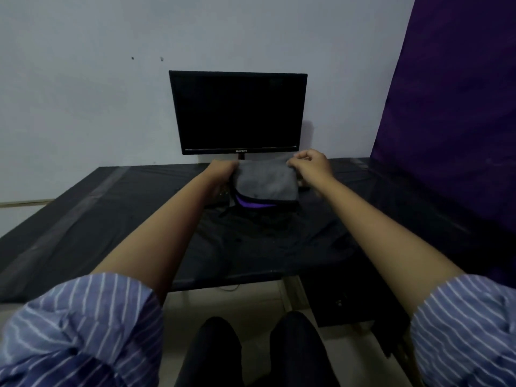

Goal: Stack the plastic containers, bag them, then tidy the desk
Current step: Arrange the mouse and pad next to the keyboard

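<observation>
Gripping the grey bag [266, 181] at its far corners, both hands are closed on its fabric: the left hand [222, 170] on the left corner, the right hand [311, 163] pinching the right corner. The bag lies on the desk [83, 219] near the far edge, just before the dark monitor [238, 111]. A purple lining shows at its near side.

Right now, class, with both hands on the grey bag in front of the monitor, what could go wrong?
1. The grey bag sits right below the monitor; lifting or pushing it back could knock the screen.
2. The bag's near side gapes, showing purple lining; tipping it forward might spill whatever is inside.
3. The right hand pinches only the far corner, so its grip may slip; the left hand looks firmer.
</observation>
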{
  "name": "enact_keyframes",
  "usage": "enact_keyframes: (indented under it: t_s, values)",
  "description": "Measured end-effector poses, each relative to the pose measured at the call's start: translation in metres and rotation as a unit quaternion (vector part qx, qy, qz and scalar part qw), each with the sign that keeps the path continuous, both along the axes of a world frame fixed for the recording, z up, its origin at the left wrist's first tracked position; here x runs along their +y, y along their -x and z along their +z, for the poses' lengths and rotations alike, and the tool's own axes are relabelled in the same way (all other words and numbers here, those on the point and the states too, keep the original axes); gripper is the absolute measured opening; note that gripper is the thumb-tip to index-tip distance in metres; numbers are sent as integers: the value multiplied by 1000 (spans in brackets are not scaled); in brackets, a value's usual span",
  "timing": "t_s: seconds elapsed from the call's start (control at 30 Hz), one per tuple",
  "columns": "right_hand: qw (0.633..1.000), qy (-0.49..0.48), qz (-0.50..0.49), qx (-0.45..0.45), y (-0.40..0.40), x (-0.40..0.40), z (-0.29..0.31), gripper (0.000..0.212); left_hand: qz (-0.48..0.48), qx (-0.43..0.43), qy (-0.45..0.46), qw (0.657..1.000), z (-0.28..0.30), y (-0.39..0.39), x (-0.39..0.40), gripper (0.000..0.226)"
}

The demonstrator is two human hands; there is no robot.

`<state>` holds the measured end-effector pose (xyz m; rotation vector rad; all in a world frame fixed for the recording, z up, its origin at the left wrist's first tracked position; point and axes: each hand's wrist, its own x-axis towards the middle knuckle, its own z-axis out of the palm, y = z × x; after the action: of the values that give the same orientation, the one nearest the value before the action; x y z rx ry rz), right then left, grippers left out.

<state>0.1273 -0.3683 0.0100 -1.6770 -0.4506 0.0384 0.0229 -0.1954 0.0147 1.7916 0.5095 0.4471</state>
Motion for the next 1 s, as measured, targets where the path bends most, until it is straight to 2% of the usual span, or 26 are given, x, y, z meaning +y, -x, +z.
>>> enact_keyframes:
  t_s: [0.13,0.27,0.33,0.43,0.6,0.63,0.7,0.73,0.87,1.0]
  values:
    - [997,40,21,61,22,6,-16,7,-13,71,54,996,-13,26,7,19]
    - [989,85,52,109,36,11,-41,6,2,122,66,990,-40,40,14,10]
    - [986,109,54,113,40,14,-54,9,15,135,55,989,-56,45,16,8]
    - [985,138,41,97,42,19,-67,11,54,123,25,991,-76,47,23,16]
    - [990,140,-9,18,35,30,-76,16,96,124,-150,976,-88,50,32,21]
    - [989,147,-26,2,33,33,-78,17,96,134,-170,972,-90,51,35,28]
    - [981,183,-55,-29,30,37,-83,21,116,165,-202,958,-97,51,41,54]
    - [975,211,-58,-47,31,40,-86,25,129,165,-225,952,-99,54,42,60]
    - [947,295,4,-123,56,54,-94,39,140,131,-317,929,-108,62,52,48]
    - [884,437,60,-153,90,67,-108,75,86,152,-383,907,-128,66,62,57]
